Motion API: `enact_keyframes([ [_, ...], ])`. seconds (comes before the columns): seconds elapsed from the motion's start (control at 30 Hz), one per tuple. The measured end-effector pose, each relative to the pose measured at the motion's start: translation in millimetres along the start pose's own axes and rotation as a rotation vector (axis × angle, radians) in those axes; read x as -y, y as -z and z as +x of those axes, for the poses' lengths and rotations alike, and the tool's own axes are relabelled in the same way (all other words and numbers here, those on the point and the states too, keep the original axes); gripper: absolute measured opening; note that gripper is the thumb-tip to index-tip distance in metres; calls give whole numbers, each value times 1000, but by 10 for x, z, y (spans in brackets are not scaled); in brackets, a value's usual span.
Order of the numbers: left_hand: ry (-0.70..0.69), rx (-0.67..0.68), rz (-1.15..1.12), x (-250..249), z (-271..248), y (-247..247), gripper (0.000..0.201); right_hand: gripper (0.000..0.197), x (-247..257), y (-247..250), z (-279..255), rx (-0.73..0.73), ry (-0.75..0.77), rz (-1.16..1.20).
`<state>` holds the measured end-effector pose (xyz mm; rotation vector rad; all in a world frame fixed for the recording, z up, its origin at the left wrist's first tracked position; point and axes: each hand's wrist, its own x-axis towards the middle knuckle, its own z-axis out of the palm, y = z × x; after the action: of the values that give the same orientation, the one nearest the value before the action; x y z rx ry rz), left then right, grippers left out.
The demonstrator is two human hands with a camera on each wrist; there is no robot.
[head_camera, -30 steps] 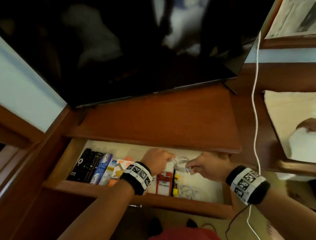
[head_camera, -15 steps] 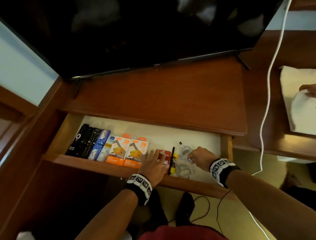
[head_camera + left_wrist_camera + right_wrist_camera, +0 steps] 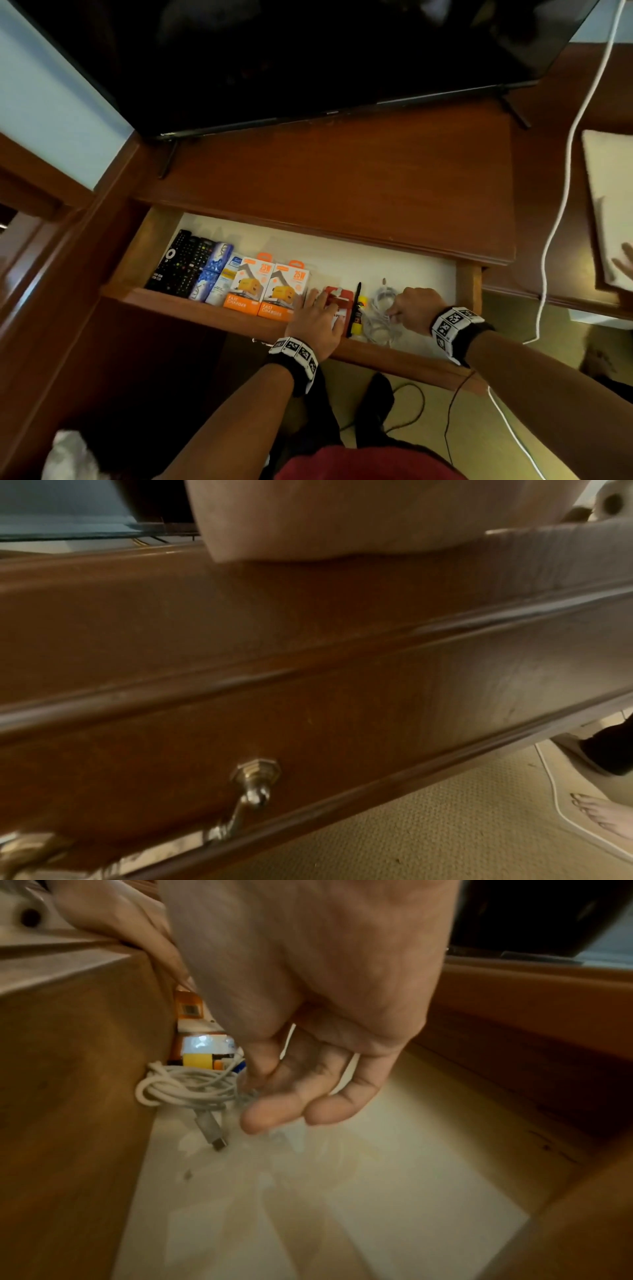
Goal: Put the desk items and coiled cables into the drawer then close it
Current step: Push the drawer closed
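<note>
The wooden drawer [image 3: 212, 313] stands pulled out under the desk. Along its front lie remotes [image 3: 178, 262], soap boxes [image 3: 214, 267], two orange charger boxes [image 3: 251, 286], a red tag [image 3: 342, 296], a black pen [image 3: 356, 308], a glue stick [image 3: 359, 318] and coiled white cables [image 3: 375, 330]. My left hand [image 3: 318, 315] lies flat on the red tag, wrist over the drawer front [image 3: 308, 723]. My right hand [image 3: 394, 311] is down in the drawer; its thumb and fingers [image 3: 274, 1115] pinch a blurred cable coil. Another coil [image 3: 185, 1088] rests against the front wall.
A large dark TV [image 3: 308, 51] stands on the desk top [image 3: 342, 178] behind the drawer. A white cord [image 3: 561, 205] hangs down at the right, beside a pale cloth [image 3: 609, 205]. A brass handle [image 3: 255, 777] sits on the drawer front. Someone's bare foot [image 3: 603, 815] is on the carpet.
Both hands held a cable coil above the drawer a second ago. The right hand has brought it down onto the drawer floor; the left hand has let go and now lies flat on the red tag.
</note>
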<state>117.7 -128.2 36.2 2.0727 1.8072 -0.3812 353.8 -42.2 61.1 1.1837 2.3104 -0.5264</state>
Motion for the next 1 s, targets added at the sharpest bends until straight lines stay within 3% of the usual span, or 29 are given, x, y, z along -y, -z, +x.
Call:
enact_keyframes([
  [0.27, -59, -70, -70, 133, -88, 48, 52, 27, 520, 84, -108, -172, -20, -69],
  [0.37, -114, -105, -67, 417, -239, 92, 67, 22, 868, 44, -99, -295, 36, 16],
  [0.47, -145, -94, 4, 873, -380, 154, 67, 28, 1295, -22, -12, -448, 57, 127],
  [0.6, -227, -2, 76, 1404, -525, 219, 74, 59, 1851, -168, 116, -342, -18, 256],
  [0.7, -354, 20, 180, 1611, -532, 135, 75, 71, 2093, -272, 212, -320, -48, 168],
  [0.87, -468, 29, 291, 1686, -430, 53, 70, 81, 2093, -375, 313, -341, -28, -13],
  [1.0, -522, -20, 284, 1744, -302, 94, 69, 73, 2020, -308, 424, -440, -5, -91],
])
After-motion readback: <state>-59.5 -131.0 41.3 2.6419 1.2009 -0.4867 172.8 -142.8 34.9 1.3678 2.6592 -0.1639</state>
